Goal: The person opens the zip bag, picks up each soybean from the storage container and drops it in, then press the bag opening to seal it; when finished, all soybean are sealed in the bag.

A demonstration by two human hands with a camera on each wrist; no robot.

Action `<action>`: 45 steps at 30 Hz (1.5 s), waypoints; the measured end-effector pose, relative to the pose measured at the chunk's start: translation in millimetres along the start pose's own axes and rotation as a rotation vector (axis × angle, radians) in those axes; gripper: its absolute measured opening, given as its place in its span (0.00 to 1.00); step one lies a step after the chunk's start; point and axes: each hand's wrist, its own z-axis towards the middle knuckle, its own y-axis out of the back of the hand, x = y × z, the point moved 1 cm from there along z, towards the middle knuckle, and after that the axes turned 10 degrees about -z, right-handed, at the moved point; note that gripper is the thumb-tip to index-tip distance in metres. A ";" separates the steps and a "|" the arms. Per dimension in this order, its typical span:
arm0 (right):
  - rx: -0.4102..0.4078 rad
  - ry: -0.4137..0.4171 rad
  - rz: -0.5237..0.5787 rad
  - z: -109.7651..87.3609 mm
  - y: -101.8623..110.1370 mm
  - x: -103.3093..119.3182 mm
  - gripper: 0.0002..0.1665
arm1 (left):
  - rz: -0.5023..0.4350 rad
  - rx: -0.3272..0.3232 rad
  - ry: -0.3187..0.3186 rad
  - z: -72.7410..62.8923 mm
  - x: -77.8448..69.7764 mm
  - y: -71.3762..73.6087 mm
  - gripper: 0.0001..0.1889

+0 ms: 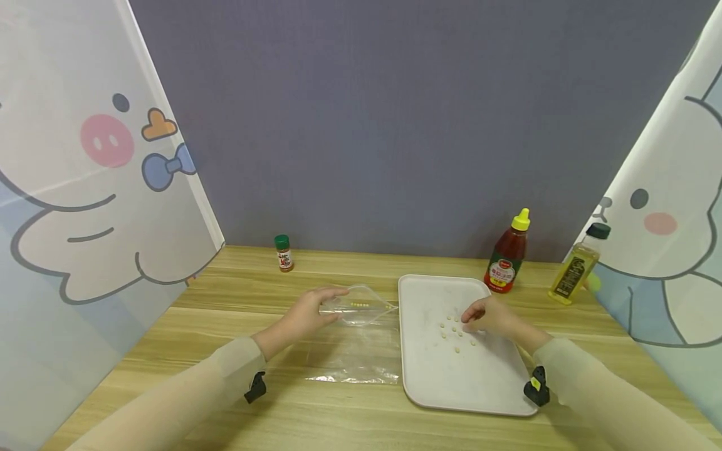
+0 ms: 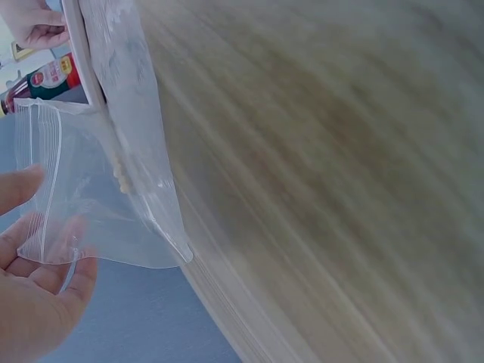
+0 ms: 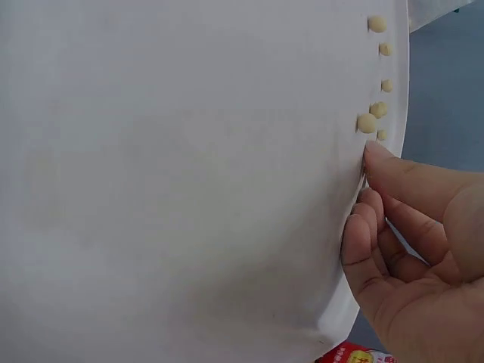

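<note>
My left hand [image 1: 307, 313] holds a clear zip bag [image 2: 98, 219] near its mouth, thumb on one side and fingers on the other. The bag's mouth gapes, and its lower part lies on the table. Several pale yellow beans [image 2: 121, 178] lie inside it. To the right, more loose beans [image 1: 454, 329] are scattered on a white tray [image 1: 445, 382]. My right hand [image 1: 489, 316] is down at the tray beside them, fingers curled, with the thumb tip [image 3: 376, 155] close to a bean [image 3: 367, 123]. Whether a bean is between its fingertips is hidden.
A red sauce bottle [image 1: 506, 257] with a yellow cap stands behind the tray's right corner. Farther right is an oil bottle [image 1: 575, 269] with a dark cap. A small green-capped spice jar [image 1: 284, 255] stands at the back left. A grey-blue partition [image 1: 361, 125] rises behind the table.
</note>
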 end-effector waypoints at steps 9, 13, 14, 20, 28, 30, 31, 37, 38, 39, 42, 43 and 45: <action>0.026 -0.008 0.017 0.9 0.7 -4.0 0.06 | -0.002 0.006 0.001 -0.6 0.9 -0.6 0.28; 0.048 -0.023 0.065 5.4 4.2 -3.7 0.08 | 0.003 0.001 0.005 -1.3 2.3 -1.1 0.28; 0.051 -0.021 0.081 6.6 5.3 -2.6 0.08 | 0.003 0.000 0.005 -1.5 2.4 -1.2 0.28; 0.072 0.054 0.135 11.3 13.5 13.9 0.12 | 0.009 0.001 0.012 -2.1 0.9 -1.2 0.28; 0.076 0.072 0.211 21.4 23.9 46.8 0.16 | 0.006 0.008 0.042 -0.8 -0.7 -0.9 0.28; 0.074 0.083 0.222 25.0 23.8 55.9 0.15 | 0.012 0.009 0.046 0.0 -1.4 -0.8 0.28; 0.074 0.091 0.226 26.8 23.3 60.4 0.14 | 0.018 0.009 0.041 0.4 -1.4 -1.0 0.28; 0.059 0.172 0.273 35.0 18.1 92.3 0.13 | 0.017 0.000 0.014 2.4 -2.6 -1.2 0.27; 0.061 0.183 0.285 35.7 17.0 97.8 0.13 | 0.019 0.000 0.012 2.7 -2.4 -1.2 0.27; 0.061 0.188 0.298 36.4 15.8 102.8 0.13 | 0.021 0.000 0.010 2.9 -2.2 -1.2 0.27; 0.056 0.200 0.318 39.2 11.2 117.2 0.13 | 0.020 0.000 0.006 3.5 -1.7 -1.2 0.27; 0.053 0.211 0.325 41.1 9.1 121.2 0.13 | 0.015 0.001 0.007 3.6 -1.7 -1.2 0.27; 0.042 0.226 0.324 44.6 4.5 129.9 0.13 | 0.005 0.002 0.006 3.7 -1.6 -0.8 0.27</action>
